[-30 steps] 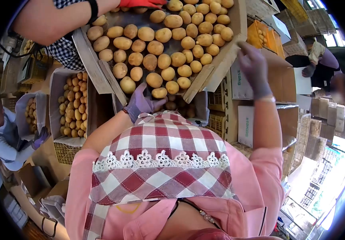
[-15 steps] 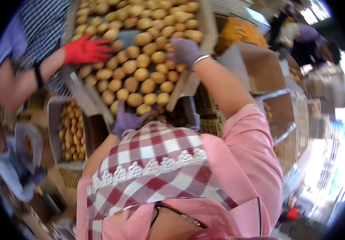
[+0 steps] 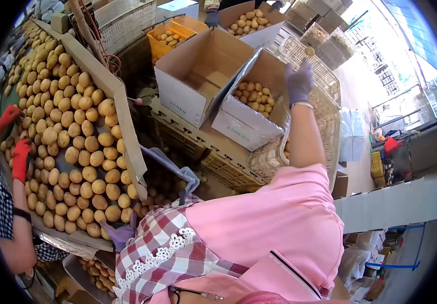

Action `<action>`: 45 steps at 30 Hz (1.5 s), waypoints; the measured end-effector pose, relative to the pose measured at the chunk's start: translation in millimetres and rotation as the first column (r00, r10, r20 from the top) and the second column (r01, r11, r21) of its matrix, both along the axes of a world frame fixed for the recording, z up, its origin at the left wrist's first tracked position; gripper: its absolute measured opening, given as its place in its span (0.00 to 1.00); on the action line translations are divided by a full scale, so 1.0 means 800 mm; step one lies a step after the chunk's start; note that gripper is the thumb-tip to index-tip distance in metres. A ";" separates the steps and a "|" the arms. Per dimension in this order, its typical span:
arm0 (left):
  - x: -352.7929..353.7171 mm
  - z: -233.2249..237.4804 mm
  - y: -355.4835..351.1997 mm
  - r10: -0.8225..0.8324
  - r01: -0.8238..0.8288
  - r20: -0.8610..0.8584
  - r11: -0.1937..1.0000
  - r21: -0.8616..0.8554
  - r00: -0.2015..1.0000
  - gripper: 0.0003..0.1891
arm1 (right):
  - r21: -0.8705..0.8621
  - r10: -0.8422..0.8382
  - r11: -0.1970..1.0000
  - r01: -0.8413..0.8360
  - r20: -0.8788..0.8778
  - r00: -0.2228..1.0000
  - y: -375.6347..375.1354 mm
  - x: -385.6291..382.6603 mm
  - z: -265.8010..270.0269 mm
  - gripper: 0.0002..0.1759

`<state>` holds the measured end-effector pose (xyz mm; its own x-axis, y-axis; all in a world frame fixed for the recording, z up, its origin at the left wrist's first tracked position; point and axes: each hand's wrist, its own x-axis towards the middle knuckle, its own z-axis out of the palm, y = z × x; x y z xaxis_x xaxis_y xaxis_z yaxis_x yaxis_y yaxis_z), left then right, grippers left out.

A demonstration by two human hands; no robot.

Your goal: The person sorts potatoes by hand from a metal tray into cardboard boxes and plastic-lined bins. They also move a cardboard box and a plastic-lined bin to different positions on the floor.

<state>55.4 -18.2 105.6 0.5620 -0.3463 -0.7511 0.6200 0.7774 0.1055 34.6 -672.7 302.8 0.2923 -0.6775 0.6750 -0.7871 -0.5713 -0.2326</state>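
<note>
My right hand (image 3: pixel 299 83), in a grey-purple glove, is stretched out over the white plastic baskets at right. Its fingers are spread, and a single potato (image 3: pixel 309 51) shows just beyond their tips, seemingly apart from them. My left hand (image 3: pixel 122 234), in a purple glove, lies by the near edge of the sorting table beside the potatoes (image 3: pixel 84 144). Its fingers look extended, partly hidden by my checked apron, with no potato visible in them. A cardboard box part-filled with potatoes (image 3: pixel 254 99) stands left of my right hand.
Another person's red-gloved hands (image 3: pixel 21 157) touch potatoes at the table's far left. An open carton (image 3: pixel 188 76) stands by an orange crate (image 3: pixel 170 38). White baskets (image 3: pixel 325 116) stack at right. Behind, another person's gloved hand (image 3: pixel 212 17) is beside a potato carton.
My view has turned right. My right hand has moved from the potatoes on the table out over the baskets. My left hand stays near the table edge.
</note>
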 end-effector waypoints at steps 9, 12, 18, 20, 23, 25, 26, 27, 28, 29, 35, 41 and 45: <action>0.012 -0.027 0.022 -0.013 0.042 0.229 0.991 -0.125 0.973 0.41 | 0.015 1.000 0.006 -1.000 -0.028 0.005 0.458 0.229 -0.101 0.27; 0.004 -0.042 0.030 0.087 -0.073 0.115 0.990 -0.119 0.989 0.42 | 0.476 0.996 -0.093 -0.874 0.059 -0.074 0.595 0.286 -0.150 0.35; -0.024 -0.053 0.034 0.144 -0.105 0.223 0.979 -0.177 0.964 0.48 | 0.216 0.882 -0.163 -0.963 -0.406 -0.240 0.722 0.132 -0.254 0.38; -0.031 -0.066 0.032 0.151 -0.113 0.225 0.978 -0.174 0.963 0.47 | 0.427 0.788 -0.280 -0.860 -0.410 -0.460 0.686 0.090 -0.252 0.42; -0.035 -0.033 0.022 0.177 -0.183 0.093 0.981 0.066 0.980 0.44 | 0.459 0.843 -0.294 -0.839 -0.289 -0.454 0.665 0.073 -0.260 0.43; -0.035 -0.017 0.019 0.121 -0.143 0.159 0.981 0.133 0.980 0.39 | 0.327 0.872 -0.354 -0.876 -0.222 -0.435 0.691 0.099 -0.229 0.35; -0.037 -0.007 0.018 0.093 -0.126 0.192 0.978 0.167 0.977 0.37 | 0.313 0.869 -0.365 -0.877 -0.223 -0.441 0.709 0.114 -0.218 0.32; -0.041 0.009 0.019 0.111 -0.138 0.253 0.986 0.091 0.961 0.31 | 0.361 0.836 -0.331 -0.872 -0.315 -0.448 0.723 0.124 -0.226 0.28; -0.045 -0.016 0.021 0.101 -0.123 0.222 0.989 0.087 0.970 0.28 | 0.366 0.811 -0.358 -0.859 -0.334 -0.481 0.719 0.121 -0.229 0.28; -0.048 -0.062 0.028 0.085 -0.103 0.192 0.991 0.085 0.978 0.26 | 0.369 0.787 -0.382 -0.847 -0.350 -0.507 0.711 0.117 -0.230 0.28; -0.059 -0.057 0.033 0.008 -0.013 0.252 1.000 0.020 0.968 0.26 | 0.439 0.917 -0.231 -0.869 -0.200 -0.345 0.618 0.160 -0.194 0.35; -0.042 -0.040 0.012 0.159 -0.156 0.126 0.987 -0.034 0.979 0.37 | 0.534 0.903 0.187 -0.824 -0.424 -0.070 0.694 0.161 -0.206 0.44; -0.040 -0.023 0.012 0.164 -0.142 0.211 0.983 -0.114 0.964 0.40 | 0.637 0.768 -0.227 -0.737 -0.348 -0.537 0.638 0.102 -0.219 0.43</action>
